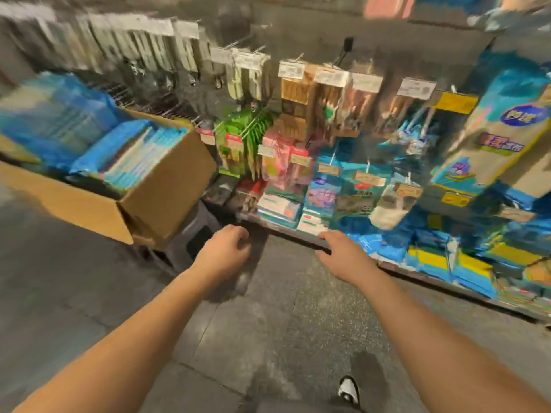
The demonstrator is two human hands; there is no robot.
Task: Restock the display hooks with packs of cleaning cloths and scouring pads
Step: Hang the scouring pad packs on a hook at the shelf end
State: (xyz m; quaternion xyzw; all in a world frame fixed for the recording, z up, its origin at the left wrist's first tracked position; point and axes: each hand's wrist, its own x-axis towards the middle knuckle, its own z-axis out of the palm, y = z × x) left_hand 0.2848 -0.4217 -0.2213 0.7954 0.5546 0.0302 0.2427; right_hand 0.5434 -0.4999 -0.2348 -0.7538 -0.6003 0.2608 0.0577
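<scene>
Both hands are extended forward over the floor and hold nothing. The left hand [229, 245] has its fingers loosely curled with no item inside; the right hand [337, 251] has its fingers relaxed and spread, near the edge of the bottom shelf [396, 268]. The stock to be hung, blue packs [125, 153], sits in an open cardboard box [155, 189] to the left, well apart from either hand. The display hooks [328, 162] at centre already carry packs with price tags. The frame is heavily motion-blurred, so pack types cannot be read. Likely risks: selecting a pack that does not match the hook's product, since neighbouring packs look alike; and dislodging hung packs or tags when reaching between closely spaced hooks.
</scene>
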